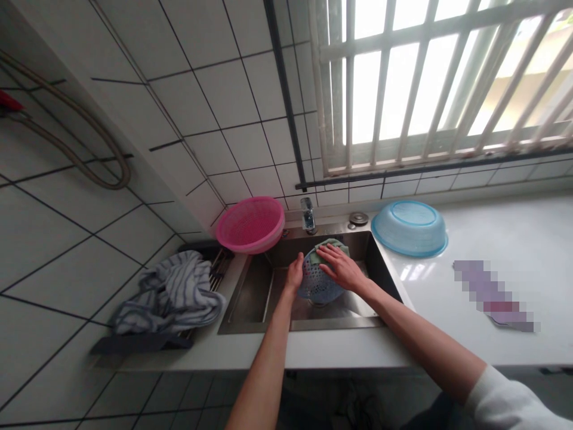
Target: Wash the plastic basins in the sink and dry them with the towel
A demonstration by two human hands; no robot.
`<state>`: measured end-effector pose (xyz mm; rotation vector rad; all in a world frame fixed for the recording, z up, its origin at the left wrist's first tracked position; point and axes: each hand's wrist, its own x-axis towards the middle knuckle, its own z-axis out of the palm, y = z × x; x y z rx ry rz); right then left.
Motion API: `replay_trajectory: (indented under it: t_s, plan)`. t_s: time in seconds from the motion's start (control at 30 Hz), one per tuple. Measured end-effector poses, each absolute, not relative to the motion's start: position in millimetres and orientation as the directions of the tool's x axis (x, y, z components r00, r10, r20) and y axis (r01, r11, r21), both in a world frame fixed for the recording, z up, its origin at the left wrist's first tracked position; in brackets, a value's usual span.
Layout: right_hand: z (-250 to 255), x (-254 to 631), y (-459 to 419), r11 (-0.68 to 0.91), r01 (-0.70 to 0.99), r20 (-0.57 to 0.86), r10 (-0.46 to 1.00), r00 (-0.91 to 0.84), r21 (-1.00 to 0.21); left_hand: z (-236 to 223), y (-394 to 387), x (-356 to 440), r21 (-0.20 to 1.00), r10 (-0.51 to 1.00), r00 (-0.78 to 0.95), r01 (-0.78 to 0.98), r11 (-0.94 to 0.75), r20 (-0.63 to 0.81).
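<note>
A blue plastic colander point(320, 285) full of holes is tilted inside the metal sink point(250, 316). My left hand point(294, 273) grips its left rim, thumb up. A green cloth point(335, 243) lies against the upper part of the colander. My right hand point(338, 267) rests over this cloth with its fingers stretched out, pressing it to the colander's surface. Behind the colander stands the faucet point(307, 214); I cannot make out any running water.
A pink basket point(253, 224) leans at the sink's back left corner. An upturned blue basin point(409, 227) and a drain strainer point(358, 218) sit to the right. On the left, a striped cloth point(172, 292) covers a rack. A blurred purple item point(487, 292) lies on the counter.
</note>
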<state>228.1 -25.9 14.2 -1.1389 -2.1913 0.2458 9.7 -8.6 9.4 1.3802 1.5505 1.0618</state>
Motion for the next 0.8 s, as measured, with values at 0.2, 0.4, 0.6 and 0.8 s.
replay_trajectory:
  t_s: [0.2,0.4,0.6,0.8]
  plan:
    - [12.3,200.4,-42.4,0.711,0.592,0.440,0.701,-0.561,-0.379,21.2,-17.6,10.5,0.770,0.970,-0.169,0.638,-0.027,0.175]
    - [15.6,207.0,-35.1,0.760,0.490,0.444,0.648,-0.619,-0.427,19.8,-11.5,4.7,0.902,0.942,-0.335,0.401,0.161,-0.019]
    - [20.6,223.0,-29.0,0.577,0.564,0.443,0.816,-0.371,-0.591,10.5,-3.9,0.8,0.941,0.955,-0.286,0.296,0.165,-0.078]
    - [30.5,200.2,-49.8,0.797,0.463,0.474,0.603,-0.642,-0.388,8.8,-3.2,-2.3,0.942,0.945,-0.325,0.300,0.151,-0.048]
